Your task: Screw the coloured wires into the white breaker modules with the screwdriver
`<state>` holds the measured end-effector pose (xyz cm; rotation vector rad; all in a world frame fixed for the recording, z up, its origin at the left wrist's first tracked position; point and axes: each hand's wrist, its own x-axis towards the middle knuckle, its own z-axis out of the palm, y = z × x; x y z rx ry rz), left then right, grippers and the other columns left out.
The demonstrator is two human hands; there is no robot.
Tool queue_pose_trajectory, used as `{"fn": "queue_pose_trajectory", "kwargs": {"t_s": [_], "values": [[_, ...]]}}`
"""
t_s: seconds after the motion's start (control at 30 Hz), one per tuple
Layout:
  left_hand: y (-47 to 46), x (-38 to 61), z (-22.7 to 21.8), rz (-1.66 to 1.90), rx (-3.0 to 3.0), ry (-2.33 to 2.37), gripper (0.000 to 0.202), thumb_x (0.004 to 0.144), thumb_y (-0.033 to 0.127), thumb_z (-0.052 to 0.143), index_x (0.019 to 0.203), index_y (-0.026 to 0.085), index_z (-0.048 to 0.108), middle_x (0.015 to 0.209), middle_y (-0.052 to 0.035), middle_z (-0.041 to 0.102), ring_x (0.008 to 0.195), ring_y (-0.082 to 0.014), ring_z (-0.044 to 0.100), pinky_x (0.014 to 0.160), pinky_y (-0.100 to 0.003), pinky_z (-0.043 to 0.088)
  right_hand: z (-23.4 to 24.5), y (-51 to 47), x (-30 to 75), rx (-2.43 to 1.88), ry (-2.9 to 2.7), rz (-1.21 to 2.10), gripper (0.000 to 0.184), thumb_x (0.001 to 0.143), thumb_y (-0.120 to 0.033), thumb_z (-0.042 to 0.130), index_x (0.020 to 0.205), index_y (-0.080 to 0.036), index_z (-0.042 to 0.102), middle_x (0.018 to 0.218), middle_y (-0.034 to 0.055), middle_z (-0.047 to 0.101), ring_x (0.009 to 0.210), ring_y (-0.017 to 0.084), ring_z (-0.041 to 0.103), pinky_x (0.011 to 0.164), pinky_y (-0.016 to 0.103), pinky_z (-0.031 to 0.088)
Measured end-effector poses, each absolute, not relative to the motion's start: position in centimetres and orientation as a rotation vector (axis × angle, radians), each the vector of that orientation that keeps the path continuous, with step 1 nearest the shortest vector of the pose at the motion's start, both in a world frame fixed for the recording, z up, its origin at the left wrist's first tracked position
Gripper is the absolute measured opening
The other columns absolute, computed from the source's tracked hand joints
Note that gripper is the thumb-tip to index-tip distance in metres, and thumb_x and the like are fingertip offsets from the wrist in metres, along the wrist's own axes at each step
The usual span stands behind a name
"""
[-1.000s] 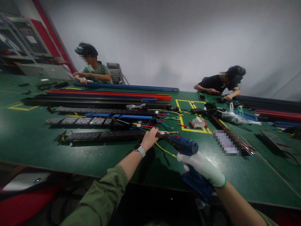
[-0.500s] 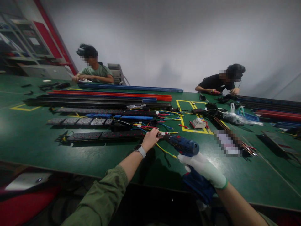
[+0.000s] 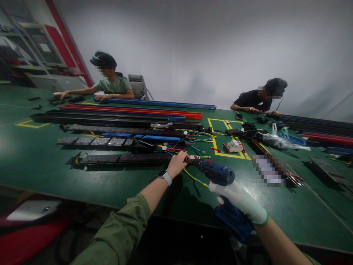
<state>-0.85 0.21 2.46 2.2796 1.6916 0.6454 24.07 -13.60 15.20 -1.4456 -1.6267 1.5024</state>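
Observation:
My right hand [image 3: 238, 200], in a white glove with a green cuff, grips a blue cordless drill [image 3: 216, 171] that points left. Bare, with a watch on its wrist, my left hand [image 3: 177, 164] is closed at the drill's tip. Its fingers pinch a small white-and-red part [image 3: 194, 157], mostly hidden by the fingers and the chuck. A yellow-green wire [image 3: 195, 178] runs beneath the drill. Just left of my left hand lies a black power strip [image 3: 124, 158], and coloured wires with lugs [image 3: 197, 149] spread out behind my fingers.
More socket strips [image 3: 93, 142] and long orange channels [image 3: 193, 115] lie across the green table [image 3: 110, 186]. A white circuit breaker [image 3: 234, 146] sits inside yellow tape. Beyond it are plastic bags [image 3: 278, 140]. Two co-workers [image 3: 114, 84] [image 3: 256, 96] sit across the table.
My hands and the drill stay nearly in place. The left co-worker has stretched an arm out to the left over the table. The view has shifted slightly.

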Motion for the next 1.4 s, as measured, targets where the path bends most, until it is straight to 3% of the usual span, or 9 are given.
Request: {"fn": "queue_pose_trajectory", "kwargs": {"t_s": [0.27, 0.47, 0.67, 0.87, 1.07, 1.23, 1.4], "values": [[0.3, -0.8, 2.4, 0.656, 2.266, 1.698, 0.020, 0.102, 0.040, 0.066, 0.112, 0.023, 0.068, 0.120, -0.0063, 0.068, 0.109, -0.0232, 0.069, 0.092, -0.032, 0.049, 14.0, -13.3, 24.6, -1.480, -1.629, 1.478, 0.042, 0.087, -0.056, 0.074, 0.098, -0.018, 0.062, 0.059, -0.0040, 0.058, 0.054, 0.012, 0.051, 0.057, 0.027, 0.035], [0.3, -0.9, 2.3, 0.653, 2.294, 1.687, 0.015, 0.102, 0.032, 0.064, 0.114, 0.023, 0.067, 0.121, -0.0062, 0.067, 0.109, -0.0222, 0.069, 0.093, -0.032, 0.049, 14.2, -13.2, 24.5, -1.436, -1.615, 1.515, 0.039, 0.085, -0.054, 0.074, 0.097, -0.018, 0.064, 0.062, -0.0028, 0.060, 0.056, 0.013, 0.053, 0.058, 0.028, 0.038], [0.3, -0.9, 2.2, 0.676, 2.277, 1.689, 0.018, 0.102, 0.038, 0.066, 0.112, 0.023, 0.067, 0.119, -0.0061, 0.068, 0.107, -0.0220, 0.069, 0.091, -0.031, 0.049, 14.4, -13.2, 24.6, -1.514, -1.653, 1.479, 0.037, 0.087, -0.054, 0.072, 0.089, -0.018, 0.062, 0.058, -0.0019, 0.061, 0.056, 0.013, 0.053, 0.058, 0.028, 0.038], [0.3, -0.9, 2.2, 0.681, 2.291, 1.680, 0.015, 0.102, 0.033, 0.066, 0.113, 0.023, 0.068, 0.121, -0.0070, 0.067, 0.107, -0.0220, 0.069, 0.092, -0.031, 0.049, 14.8, -13.4, 24.3, -1.508, -1.622, 1.502, 0.037, 0.086, -0.052, 0.072, 0.097, -0.018, 0.064, 0.060, -0.0025, 0.061, 0.056, 0.013, 0.054, 0.056, 0.026, 0.038], [0.3, -0.9, 2.3, 0.690, 2.269, 1.684, 0.018, 0.101, 0.038, 0.068, 0.112, 0.023, 0.068, 0.118, -0.0060, 0.068, 0.105, -0.0221, 0.070, 0.089, -0.031, 0.049, 14.6, -13.3, 24.5, -1.491, -1.673, 1.474, 0.039, 0.087, -0.056, 0.071, 0.091, -0.018, 0.062, 0.058, -0.0026, 0.060, 0.056, 0.013, 0.053, 0.058, 0.027, 0.039], [0.3, -0.9, 2.2, 0.681, 2.286, 1.683, 0.014, 0.101, 0.029, 0.066, 0.114, 0.023, 0.068, 0.122, -0.0060, 0.068, 0.106, -0.0214, 0.070, 0.091, -0.031, 0.049, 15.4, -13.6, 24.0, -1.534, -1.621, 1.483, 0.041, 0.083, -0.056, 0.073, 0.097, -0.018, 0.063, 0.060, -0.0031, 0.060, 0.056, 0.013, 0.052, 0.056, 0.026, 0.037], [0.3, -0.9, 2.2, 0.696, 2.273, 1.679, 0.017, 0.101, 0.037, 0.067, 0.111, 0.023, 0.068, 0.118, -0.0060, 0.068, 0.105, -0.0219, 0.070, 0.090, -0.031, 0.050, 15.6, -13.7, 23.9, -1.541, -1.639, 1.476, 0.041, 0.083, -0.057, 0.072, 0.094, -0.019, 0.062, 0.059, -0.0029, 0.059, 0.055, 0.012, 0.051, 0.057, 0.027, 0.037]]}}
